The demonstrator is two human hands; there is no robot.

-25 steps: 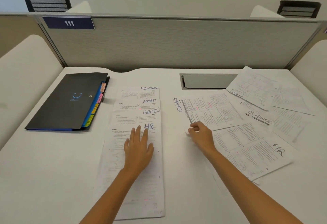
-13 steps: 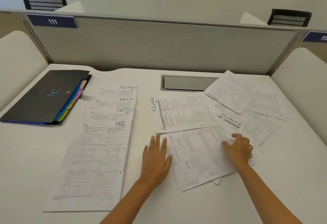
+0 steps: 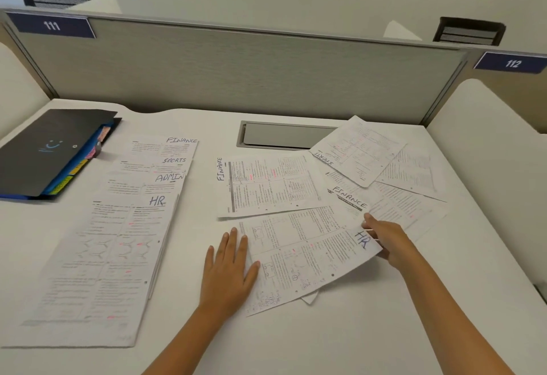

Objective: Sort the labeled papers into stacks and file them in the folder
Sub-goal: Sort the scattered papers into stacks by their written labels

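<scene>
Your left hand (image 3: 229,271) lies flat, fingers straight, on the HR sheet's (image 3: 305,256) 9 o'clock edge. Your right hand (image 3: 387,243) pinches its 3 o'clock corner; fingertips hidden underneath. Loose pile (image 3: 384,185): about six sheets, overlaps block an exact count. Four stacks (image 3: 118,226) at 9 o'clock, one folder (image 3: 44,152) at 10, left edge cut off.

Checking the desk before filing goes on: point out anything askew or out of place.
The loose papers on the right lie fanned at mixed angles, overlapping, with FINANCE, SPORTS and HR labels mingled. The right hand grips the HR sheet by its lifted corner. The left stacks lie neatly staggered beside the closed folder.
</scene>
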